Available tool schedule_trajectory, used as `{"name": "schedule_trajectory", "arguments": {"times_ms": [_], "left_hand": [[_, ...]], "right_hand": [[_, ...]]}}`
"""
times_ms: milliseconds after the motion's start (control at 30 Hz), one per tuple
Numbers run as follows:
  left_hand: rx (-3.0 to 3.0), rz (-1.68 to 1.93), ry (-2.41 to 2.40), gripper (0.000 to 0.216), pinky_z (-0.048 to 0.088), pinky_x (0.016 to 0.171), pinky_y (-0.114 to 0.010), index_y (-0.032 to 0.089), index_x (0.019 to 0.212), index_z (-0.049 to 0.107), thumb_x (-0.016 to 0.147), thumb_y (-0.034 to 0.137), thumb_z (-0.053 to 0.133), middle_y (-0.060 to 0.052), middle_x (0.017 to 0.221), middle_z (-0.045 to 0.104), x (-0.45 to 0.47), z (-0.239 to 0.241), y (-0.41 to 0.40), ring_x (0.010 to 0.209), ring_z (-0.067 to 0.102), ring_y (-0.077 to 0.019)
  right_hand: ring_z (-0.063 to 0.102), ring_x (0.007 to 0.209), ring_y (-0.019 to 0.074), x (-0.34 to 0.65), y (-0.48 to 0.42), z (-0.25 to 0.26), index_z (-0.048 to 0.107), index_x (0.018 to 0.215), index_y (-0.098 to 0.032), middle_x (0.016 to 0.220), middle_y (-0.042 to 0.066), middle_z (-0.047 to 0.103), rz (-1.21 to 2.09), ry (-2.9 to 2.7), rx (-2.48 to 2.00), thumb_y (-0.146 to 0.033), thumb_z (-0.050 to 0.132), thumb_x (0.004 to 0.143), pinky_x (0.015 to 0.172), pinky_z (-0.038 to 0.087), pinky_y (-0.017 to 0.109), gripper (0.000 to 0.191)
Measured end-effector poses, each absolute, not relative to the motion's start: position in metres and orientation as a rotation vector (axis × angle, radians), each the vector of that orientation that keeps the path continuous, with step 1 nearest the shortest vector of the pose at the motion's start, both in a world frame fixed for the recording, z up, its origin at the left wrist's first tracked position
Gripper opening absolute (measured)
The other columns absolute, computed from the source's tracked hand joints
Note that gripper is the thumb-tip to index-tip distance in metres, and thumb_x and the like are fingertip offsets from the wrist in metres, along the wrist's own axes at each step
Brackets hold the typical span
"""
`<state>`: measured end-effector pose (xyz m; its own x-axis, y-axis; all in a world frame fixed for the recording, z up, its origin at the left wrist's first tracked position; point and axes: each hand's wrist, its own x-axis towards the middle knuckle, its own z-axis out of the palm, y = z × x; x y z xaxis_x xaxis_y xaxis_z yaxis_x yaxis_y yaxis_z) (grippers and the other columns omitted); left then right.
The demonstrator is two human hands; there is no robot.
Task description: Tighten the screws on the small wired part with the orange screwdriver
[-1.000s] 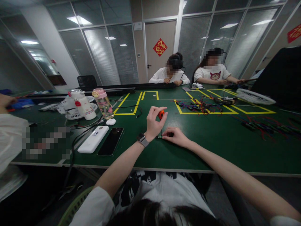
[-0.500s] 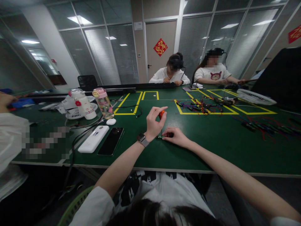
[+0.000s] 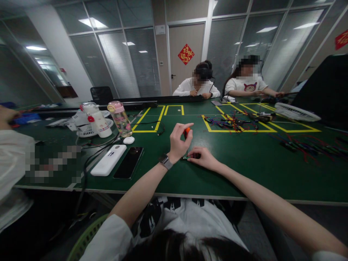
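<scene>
My left hand (image 3: 179,141) is closed around the orange handle of a screwdriver (image 3: 186,132), held upright with its thin shaft pointing down. The shaft's lower end reaches a small green circuit board (image 3: 185,158) on the table. My right hand (image 3: 202,158) rests on the table and pinches the board's right side between thumb and fingers. Part of the board is hidden under those fingers. Whether the screwdriver tip sits in a screw is too small to tell.
On the green table (image 3: 239,170), a white power bank (image 3: 108,160), a phone (image 3: 128,162), an earbud case (image 3: 128,140) and a bottle (image 3: 119,119) stand left. Wire bundles (image 3: 231,123) lie to the right. Two people sit across; another person's sleeve (image 3: 13,156) is at left.
The orange handle has turned slightly within my left hand's fingers. Both hands otherwise keep their places, and the board has stayed put.
</scene>
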<state>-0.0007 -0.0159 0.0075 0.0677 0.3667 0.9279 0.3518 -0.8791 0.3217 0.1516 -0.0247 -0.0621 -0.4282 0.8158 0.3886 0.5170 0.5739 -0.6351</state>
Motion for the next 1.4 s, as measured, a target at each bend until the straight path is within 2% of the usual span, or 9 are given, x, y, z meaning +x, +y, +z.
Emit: {"name": "schedule_trajectory", "arguments": {"times_ms": [133, 267, 367, 600, 833, 1033, 1100, 1267, 1400], "left_hand": [[2.295, 2.002, 0.812, 0.015, 0.045, 0.070, -0.025, 0.019, 0.096, 0.064, 0.091, 0.026, 0.052, -0.002, 0.082, 0.053, -0.0015, 0.0084, -0.0160, 0.077, 0.052, -0.0124], [2.298, 1.901, 0.708, 0.029, 0.046, 0.079, -0.027, 0.019, 0.114, 0.059, 0.097, 0.022, 0.036, -0.005, 0.097, 0.060, -0.0023, 0.0078, -0.0161, 0.090, 0.056, -0.0135], [2.282, 1.876, 0.704, 0.029, 0.047, 0.077, -0.026, 0.019, 0.120, 0.054, 0.097, 0.022, 0.036, -0.004, 0.098, 0.063, -0.0019, 0.0069, -0.0157, 0.085, 0.058, -0.0121], [2.323, 1.987, 0.808, 0.017, 0.045, 0.070, -0.025, 0.020, 0.100, 0.064, 0.091, 0.030, 0.054, -0.001, 0.081, 0.053, -0.0010, 0.0074, -0.0144, 0.076, 0.052, -0.0125], [2.316, 1.838, 0.671, 0.033, 0.046, 0.078, -0.027, 0.021, 0.125, 0.052, 0.098, 0.021, 0.034, -0.004, 0.097, 0.061, -0.0015, 0.0066, -0.0145, 0.085, 0.056, -0.0123], [2.320, 1.936, 0.802, 0.019, 0.045, 0.070, -0.025, 0.020, 0.104, 0.063, 0.090, 0.029, 0.056, -0.001, 0.082, 0.054, -0.0005, 0.0076, -0.0146, 0.074, 0.050, -0.0120], [2.320, 1.936, 0.813, 0.018, 0.045, 0.069, -0.025, 0.020, 0.101, 0.064, 0.090, 0.032, 0.055, -0.001, 0.082, 0.051, -0.0008, 0.0076, -0.0145, 0.073, 0.050, -0.0122], [2.304, 1.841, 0.724, 0.032, 0.047, 0.080, -0.029, 0.023, 0.121, 0.055, 0.098, 0.025, 0.032, -0.006, 0.101, 0.058, -0.0013, 0.0067, -0.0151, 0.092, 0.056, -0.0145], [2.297, 1.886, 0.749, 0.029, 0.047, 0.076, -0.027, 0.021, 0.121, 0.054, 0.096, 0.026, 0.040, -0.005, 0.096, 0.060, 0.0001, 0.0064, -0.0150, 0.085, 0.056, -0.0138]], "right_hand": [[0.054, 0.061, 0.0118, 0.1514, -0.0257, -0.0617, 0.072, 0.084, -0.016, 0.072, 0.002, 0.060, 0.560, -2.117, -1.064, -0.021, 0.070, 0.074, 0.060, 0.044, 0.025, 0.011], [0.055, 0.062, 0.0119, 0.1518, -0.0260, -0.0613, 0.072, 0.084, -0.017, 0.072, 0.002, 0.060, 0.556, -2.112, -1.062, -0.021, 0.070, 0.075, 0.060, 0.044, 0.025, 0.011], [0.055, 0.062, 0.0121, 0.1521, -0.0263, -0.0605, 0.072, 0.083, -0.017, 0.073, 0.002, 0.061, 0.560, -2.120, -1.048, -0.021, 0.069, 0.075, 0.060, 0.044, 0.025, 0.009], [0.055, 0.062, 0.0120, 0.1519, -0.0269, -0.0589, 0.072, 0.082, -0.017, 0.073, 0.002, 0.061, 0.555, -2.131, -1.048, -0.022, 0.069, 0.075, 0.060, 0.045, 0.025, 0.009], [0.054, 0.061, 0.0114, 0.1514, -0.0267, -0.0594, 0.072, 0.083, -0.016, 0.073, 0.002, 0.060, 0.551, -2.134, -1.047, -0.021, 0.069, 0.075, 0.059, 0.044, 0.025, 0.009], [0.054, 0.061, 0.0116, 0.1518, -0.0262, -0.0603, 0.072, 0.082, -0.016, 0.072, 0.002, 0.060, 0.553, -2.136, -1.047, -0.021, 0.067, 0.076, 0.059, 0.044, 0.025, 0.009], [0.055, 0.061, 0.0116, 0.1519, -0.0260, -0.0606, 0.072, 0.082, -0.016, 0.074, 0.002, 0.060, 0.555, -2.138, -1.047, -0.021, 0.067, 0.077, 0.059, 0.044, 0.025, 0.009], [0.055, 0.061, 0.0118, 0.1523, -0.0256, -0.0610, 0.072, 0.082, -0.017, 0.074, 0.003, 0.061, 0.549, -2.146, -1.042, -0.022, 0.067, 0.077, 0.060, 0.045, 0.025, 0.009], [0.055, 0.062, 0.0120, 0.1526, -0.0259, -0.0607, 0.071, 0.081, -0.016, 0.075, 0.003, 0.061, 0.543, -2.154, -1.034, -0.022, 0.066, 0.077, 0.060, 0.045, 0.026, 0.009]]}}
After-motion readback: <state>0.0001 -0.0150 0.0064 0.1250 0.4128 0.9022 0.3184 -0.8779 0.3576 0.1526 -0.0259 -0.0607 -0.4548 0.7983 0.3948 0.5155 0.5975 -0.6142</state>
